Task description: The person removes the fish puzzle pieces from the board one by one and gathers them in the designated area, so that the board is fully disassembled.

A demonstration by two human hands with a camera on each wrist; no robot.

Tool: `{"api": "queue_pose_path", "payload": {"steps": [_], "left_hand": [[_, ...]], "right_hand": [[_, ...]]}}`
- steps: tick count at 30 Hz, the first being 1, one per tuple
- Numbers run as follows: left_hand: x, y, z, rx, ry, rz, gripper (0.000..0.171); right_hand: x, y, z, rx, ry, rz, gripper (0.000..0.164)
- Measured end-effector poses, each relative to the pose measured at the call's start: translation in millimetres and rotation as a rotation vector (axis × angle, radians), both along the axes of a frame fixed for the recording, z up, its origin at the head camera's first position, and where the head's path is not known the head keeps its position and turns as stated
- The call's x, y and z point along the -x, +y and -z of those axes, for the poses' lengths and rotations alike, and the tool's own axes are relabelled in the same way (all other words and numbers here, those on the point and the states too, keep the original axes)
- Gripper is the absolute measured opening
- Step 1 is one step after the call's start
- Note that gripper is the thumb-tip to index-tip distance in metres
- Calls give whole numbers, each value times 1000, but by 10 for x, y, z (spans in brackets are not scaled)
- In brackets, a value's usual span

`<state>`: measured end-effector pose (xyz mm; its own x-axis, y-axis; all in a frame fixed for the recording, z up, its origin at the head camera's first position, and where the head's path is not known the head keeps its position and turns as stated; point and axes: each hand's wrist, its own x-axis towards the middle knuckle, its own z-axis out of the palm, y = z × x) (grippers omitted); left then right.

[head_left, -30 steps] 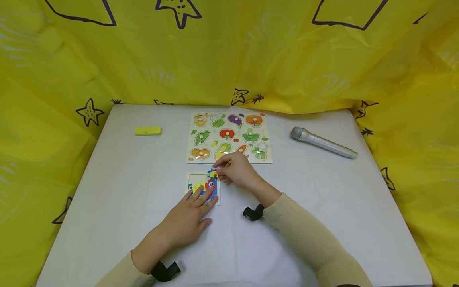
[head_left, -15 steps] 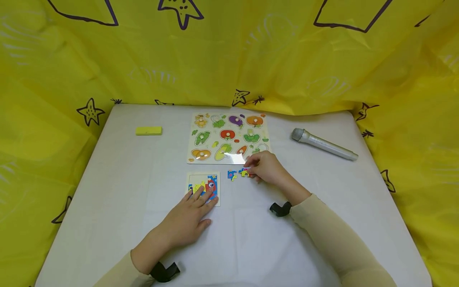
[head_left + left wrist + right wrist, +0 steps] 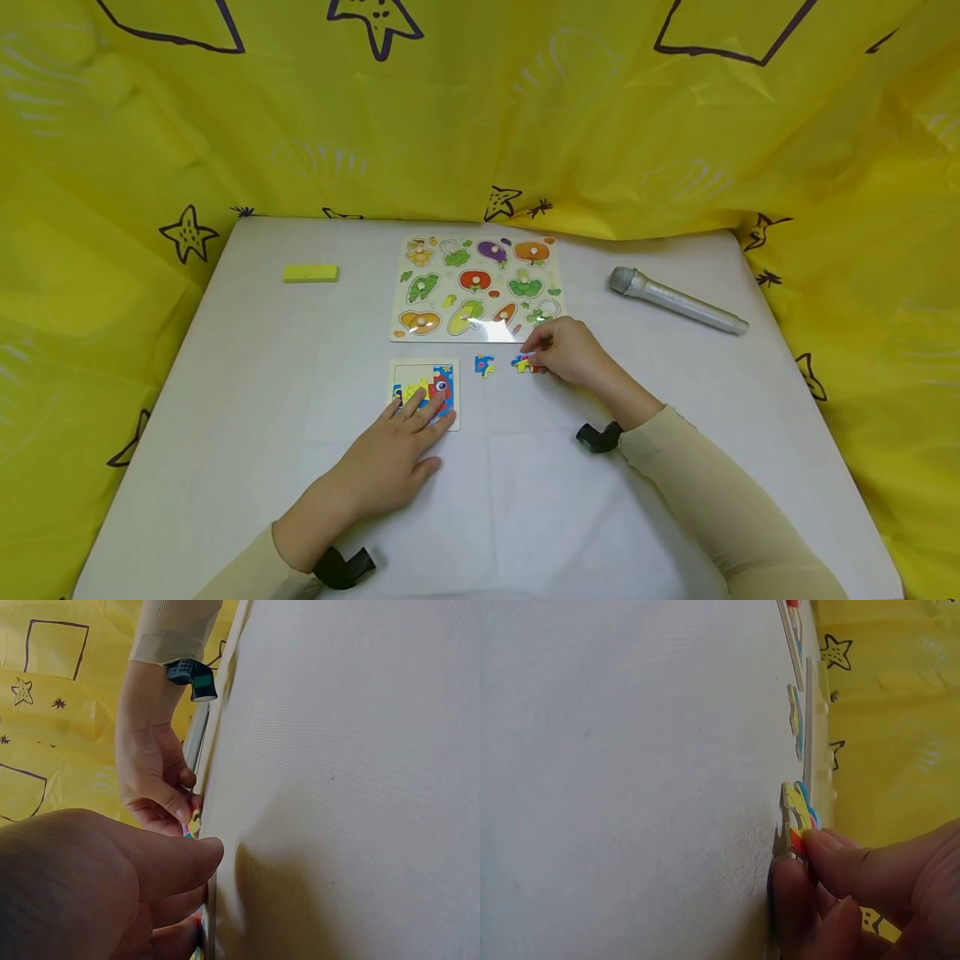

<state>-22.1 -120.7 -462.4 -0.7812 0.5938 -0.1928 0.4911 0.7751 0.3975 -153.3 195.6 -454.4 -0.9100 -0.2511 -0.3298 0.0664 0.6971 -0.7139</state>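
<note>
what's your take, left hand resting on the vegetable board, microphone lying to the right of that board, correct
No: in the head view, the left hand rests on the small puzzle board, not the vegetable board. The microphone does lie to its right.

White table [image 3: 225, 417] | yellow block [image 3: 311, 273] | vegetable board [image 3: 500, 279] | silver microphone [image 3: 678, 301] | puzzle tray [image 3: 411, 372] | loose piece [image 3: 483, 364]

Colourful puzzle piece [image 3: 798, 801] between the fingers [image 3: 791, 891], second piece [image 3: 794, 712] beyond on white cloth [image 3: 630, 780].
</note>
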Motion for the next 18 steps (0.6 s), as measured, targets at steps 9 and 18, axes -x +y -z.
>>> {"api": "queue_pose_path", "payload": {"steps": [9, 18], "left_hand": [[-8, 0, 8, 6, 9, -5, 65], [-2, -10, 22, 4, 6, -4, 65]], "right_hand": [[-34, -22, -7, -112, 111, -25, 19], [-52, -46, 19, -108, 123, -21, 16]]}}
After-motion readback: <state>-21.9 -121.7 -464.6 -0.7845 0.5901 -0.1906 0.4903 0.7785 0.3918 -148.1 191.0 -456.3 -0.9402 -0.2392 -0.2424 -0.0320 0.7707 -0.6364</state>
